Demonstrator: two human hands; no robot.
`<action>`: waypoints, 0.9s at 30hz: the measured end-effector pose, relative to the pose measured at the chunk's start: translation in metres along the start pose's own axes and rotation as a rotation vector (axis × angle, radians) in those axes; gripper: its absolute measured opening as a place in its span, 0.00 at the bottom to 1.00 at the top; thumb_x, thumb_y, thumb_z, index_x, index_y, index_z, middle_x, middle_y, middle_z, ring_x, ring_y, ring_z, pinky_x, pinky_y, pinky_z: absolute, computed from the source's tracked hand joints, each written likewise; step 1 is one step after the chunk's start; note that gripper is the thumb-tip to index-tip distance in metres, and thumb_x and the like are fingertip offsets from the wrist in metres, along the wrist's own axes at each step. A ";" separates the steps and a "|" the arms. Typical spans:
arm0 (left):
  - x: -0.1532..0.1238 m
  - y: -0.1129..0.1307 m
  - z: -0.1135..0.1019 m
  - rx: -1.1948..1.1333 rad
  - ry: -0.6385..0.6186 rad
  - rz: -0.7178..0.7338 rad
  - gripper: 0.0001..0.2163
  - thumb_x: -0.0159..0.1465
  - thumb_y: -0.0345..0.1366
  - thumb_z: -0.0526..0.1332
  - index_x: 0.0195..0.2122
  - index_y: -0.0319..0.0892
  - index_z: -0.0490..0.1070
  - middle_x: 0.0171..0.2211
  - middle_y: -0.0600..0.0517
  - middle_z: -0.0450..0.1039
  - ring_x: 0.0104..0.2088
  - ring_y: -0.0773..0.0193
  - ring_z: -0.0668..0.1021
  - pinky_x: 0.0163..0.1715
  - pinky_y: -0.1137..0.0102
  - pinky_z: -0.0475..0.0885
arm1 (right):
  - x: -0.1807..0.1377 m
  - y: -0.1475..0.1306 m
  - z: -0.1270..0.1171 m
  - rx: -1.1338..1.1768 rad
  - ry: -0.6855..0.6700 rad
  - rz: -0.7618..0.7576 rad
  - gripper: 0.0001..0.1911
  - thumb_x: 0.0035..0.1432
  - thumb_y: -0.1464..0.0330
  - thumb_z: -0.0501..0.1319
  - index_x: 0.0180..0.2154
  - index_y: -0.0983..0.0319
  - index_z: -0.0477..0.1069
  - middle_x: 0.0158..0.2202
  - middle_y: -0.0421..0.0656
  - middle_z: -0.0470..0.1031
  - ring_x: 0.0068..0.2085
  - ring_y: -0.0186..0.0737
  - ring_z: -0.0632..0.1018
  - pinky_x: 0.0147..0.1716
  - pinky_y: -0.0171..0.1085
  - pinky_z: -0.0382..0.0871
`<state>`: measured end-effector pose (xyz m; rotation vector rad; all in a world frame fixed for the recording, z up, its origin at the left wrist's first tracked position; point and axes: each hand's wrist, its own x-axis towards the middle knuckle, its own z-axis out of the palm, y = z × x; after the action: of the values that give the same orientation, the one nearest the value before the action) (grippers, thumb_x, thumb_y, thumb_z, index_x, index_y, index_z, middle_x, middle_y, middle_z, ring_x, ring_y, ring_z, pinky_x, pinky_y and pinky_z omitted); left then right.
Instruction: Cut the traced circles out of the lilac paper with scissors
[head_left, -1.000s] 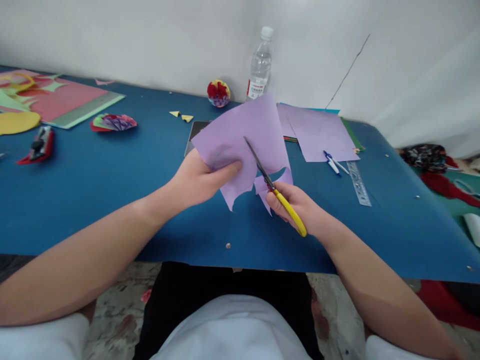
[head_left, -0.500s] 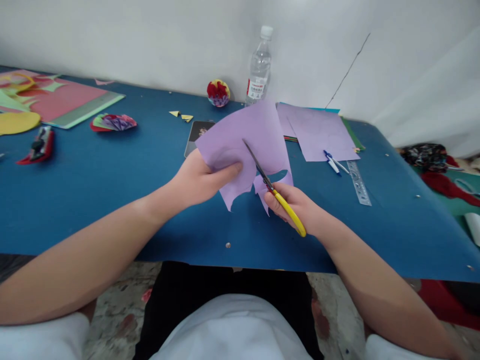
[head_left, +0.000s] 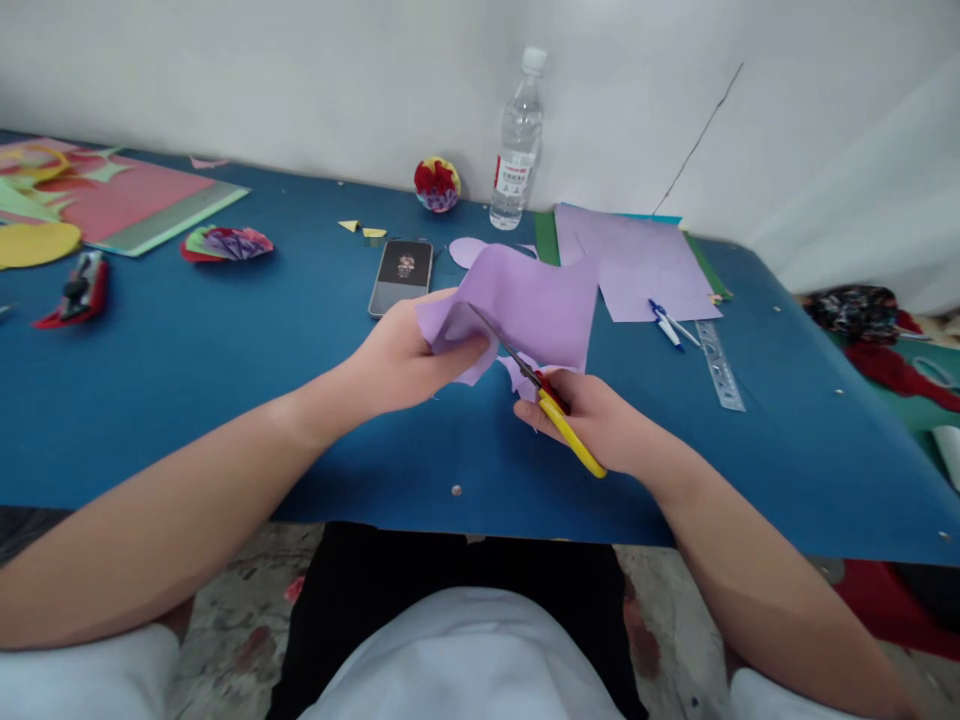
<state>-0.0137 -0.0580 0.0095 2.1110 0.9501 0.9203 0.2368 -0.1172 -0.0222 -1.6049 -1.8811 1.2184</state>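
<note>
My left hand [head_left: 409, 355] pinches a sheet of purple paper [head_left: 544, 305] by its left side, thumb on top and fingers hidden underneath. The sheet is bent and lifted off the table. In my right hand [head_left: 585, 415] is a pair of scissors [head_left: 574, 440] with yellow and red handles. The blades point up and left, lying across the paper with the tip close to my left thumb. A jagged, partly cut strip of the same paper hangs near my right fingers. Behind the sheet, a purple paper circle [head_left: 466, 251] lies on the table.
On the blue table [head_left: 225, 420] are a phone [head_left: 403, 277], a water bottle [head_left: 517, 140], a paper ball [head_left: 437, 185], a folded paper piece [head_left: 227, 245], a stapler [head_left: 79, 290], purple sheets [head_left: 652, 265], pens [head_left: 666, 326] and a ruler [head_left: 720, 367]. Coloured paper [head_left: 150, 200] lies far left.
The purple sheet has been lowered and bent, so the phone and a purple circle behind it now show. The scissors have shifted slightly down and left with my right hand.
</note>
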 end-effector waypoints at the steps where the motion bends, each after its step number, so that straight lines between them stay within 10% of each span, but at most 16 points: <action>1: 0.000 0.000 0.000 0.003 0.003 0.017 0.05 0.69 0.41 0.63 0.37 0.47 0.73 0.32 0.56 0.76 0.32 0.62 0.75 0.34 0.65 0.74 | 0.000 0.000 0.000 0.013 0.000 -0.008 0.22 0.60 0.47 0.68 0.37 0.58 0.69 0.29 0.37 0.68 0.31 0.39 0.67 0.32 0.40 0.63; 27: 0.003 -0.009 0.003 0.037 0.051 0.210 0.06 0.66 0.29 0.64 0.32 0.40 0.70 0.28 0.58 0.71 0.27 0.72 0.70 0.29 0.75 0.66 | 0.000 -0.004 0.000 0.049 0.011 -0.016 0.23 0.56 0.47 0.70 0.38 0.59 0.72 0.30 0.40 0.74 0.32 0.43 0.73 0.33 0.41 0.67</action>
<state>-0.0135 -0.0515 0.0020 2.2598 0.7859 1.0728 0.2350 -0.1171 -0.0191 -1.5653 -1.8392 1.2370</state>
